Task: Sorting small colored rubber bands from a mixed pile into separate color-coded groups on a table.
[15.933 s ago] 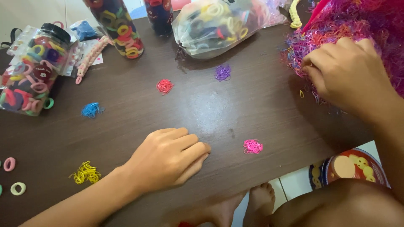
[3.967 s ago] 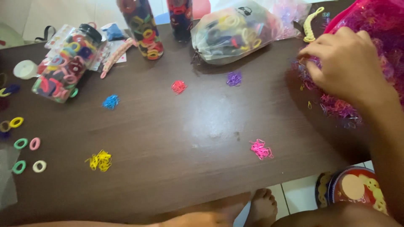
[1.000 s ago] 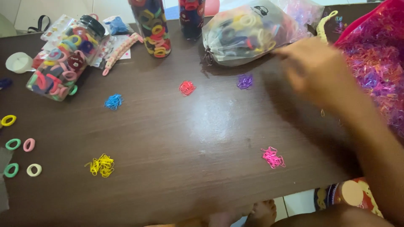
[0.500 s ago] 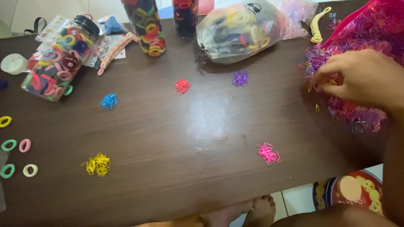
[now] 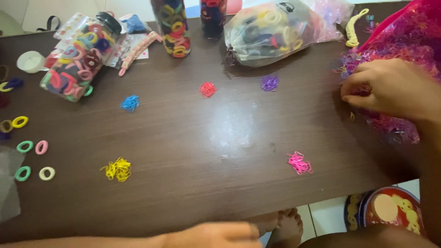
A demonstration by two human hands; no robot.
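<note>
Dark wooden table (image 5: 220, 138), small sorted band piles. Right hand (image 5: 390, 89) back at the mixed band heap (image 5: 395, 50) since a second ago — fingertips pinching loose bands. Left hand (image 5: 216, 235) at near edge — grip undeterminable.

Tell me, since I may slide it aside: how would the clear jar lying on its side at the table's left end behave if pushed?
The clear jar lies on its side on the table, so it would probably roll. Packed full of hair ties, it likely feels fairly heavy. Its black lid looks closed, so spilling seems unlikely.
</note>
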